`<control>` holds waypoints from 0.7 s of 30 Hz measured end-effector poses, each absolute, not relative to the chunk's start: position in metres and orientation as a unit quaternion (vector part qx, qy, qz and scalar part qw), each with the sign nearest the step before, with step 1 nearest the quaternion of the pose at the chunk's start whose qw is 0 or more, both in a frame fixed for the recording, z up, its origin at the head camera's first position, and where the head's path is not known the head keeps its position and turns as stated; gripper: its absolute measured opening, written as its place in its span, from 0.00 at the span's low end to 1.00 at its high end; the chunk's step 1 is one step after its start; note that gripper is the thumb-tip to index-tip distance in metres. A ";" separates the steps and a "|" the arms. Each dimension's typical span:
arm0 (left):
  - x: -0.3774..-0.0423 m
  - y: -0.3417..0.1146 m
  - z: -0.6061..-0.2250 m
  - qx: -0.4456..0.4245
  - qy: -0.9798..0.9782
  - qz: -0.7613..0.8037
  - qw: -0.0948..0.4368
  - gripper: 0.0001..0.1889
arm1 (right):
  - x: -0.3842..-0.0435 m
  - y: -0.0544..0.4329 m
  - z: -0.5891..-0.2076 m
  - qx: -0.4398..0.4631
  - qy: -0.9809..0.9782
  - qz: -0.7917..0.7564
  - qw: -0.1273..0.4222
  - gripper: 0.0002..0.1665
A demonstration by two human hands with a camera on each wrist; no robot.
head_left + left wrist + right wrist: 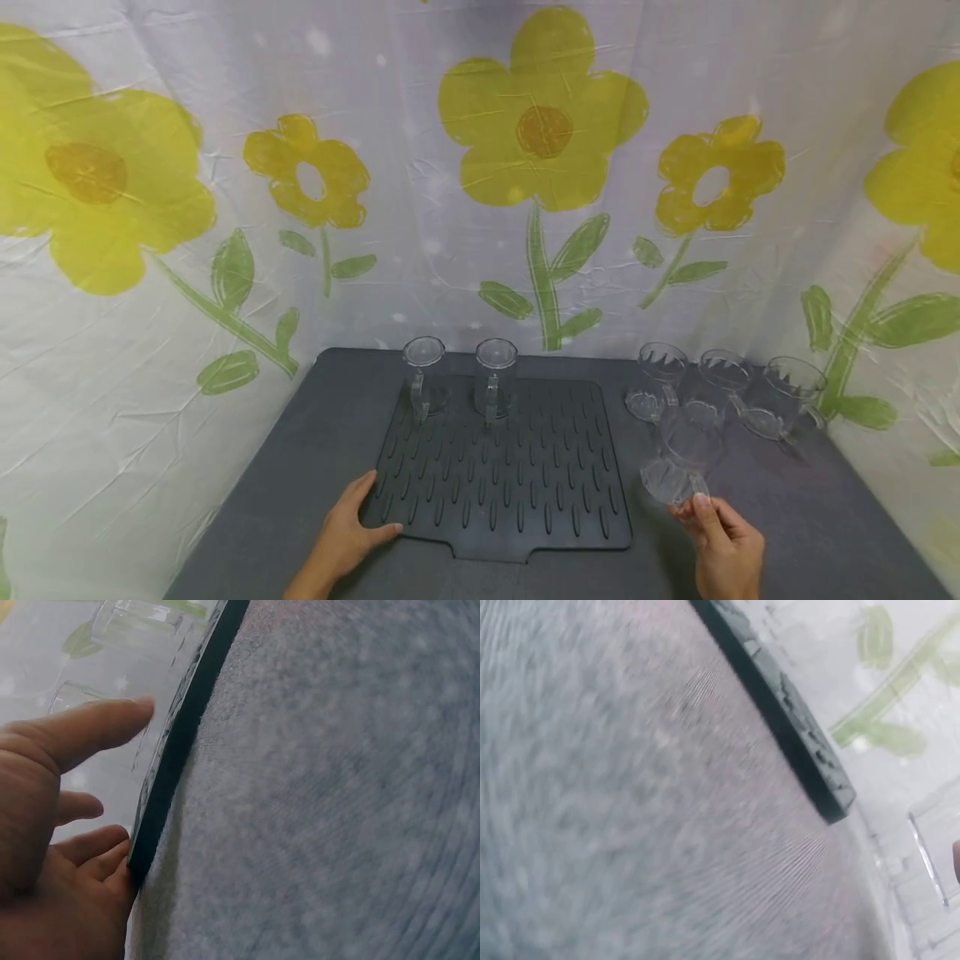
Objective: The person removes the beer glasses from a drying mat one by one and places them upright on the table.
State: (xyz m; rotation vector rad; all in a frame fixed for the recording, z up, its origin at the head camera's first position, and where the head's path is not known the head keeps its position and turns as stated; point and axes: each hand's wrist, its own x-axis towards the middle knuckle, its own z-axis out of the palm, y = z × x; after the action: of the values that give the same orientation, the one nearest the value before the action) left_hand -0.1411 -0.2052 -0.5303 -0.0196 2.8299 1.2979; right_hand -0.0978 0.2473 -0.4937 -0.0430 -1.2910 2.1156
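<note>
A black ridged drying mat (555, 467) lies on the dark table. My left hand (341, 529) rests at its front left corner, thumb and fingers spread along the edges. In the left wrist view the fingers (97, 851) meet the mat's edge (176, 750). My right hand (723, 546) pinches the handle of a clear mug (690, 437) just right of the mat. The right wrist view catches only a fingertip (957, 861) and part of that mug (930, 859). Two clear mugs, one at the back left (426, 375) and another beside it (497, 379), stand upright on the mat.
At the back right, three more clear mugs stand on the table: one left (662, 367), one middle (723, 371), one right (787, 387). A flower-printed curtain (420, 275) hangs behind the table and along both sides. A tab (491, 554) juts from the mat's front edge.
</note>
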 end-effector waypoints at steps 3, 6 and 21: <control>-0.142 -0.206 -0.530 -0.006 0.914 0.405 0.023 0.55 | -0.098 0.248 -0.497 -0.053 -0.503 0.802 0.320 0.14; -0.143 -0.207 -0.531 -0.010 0.917 0.398 0.029 0.55 | -0.099 0.250 -0.500 -0.057 -0.505 0.802 0.315 0.14; -0.146 -0.206 -0.535 -0.014 0.921 0.388 0.029 0.54 | -0.104 0.258 -0.517 -0.032 -0.485 0.815 0.315 0.14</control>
State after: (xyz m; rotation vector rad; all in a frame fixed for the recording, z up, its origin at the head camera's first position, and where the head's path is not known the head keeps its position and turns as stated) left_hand -0.1458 -0.2062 -0.5349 -0.0426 2.8418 1.1982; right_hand -0.1035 0.2577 -0.5171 -0.0839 -1.2765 2.1475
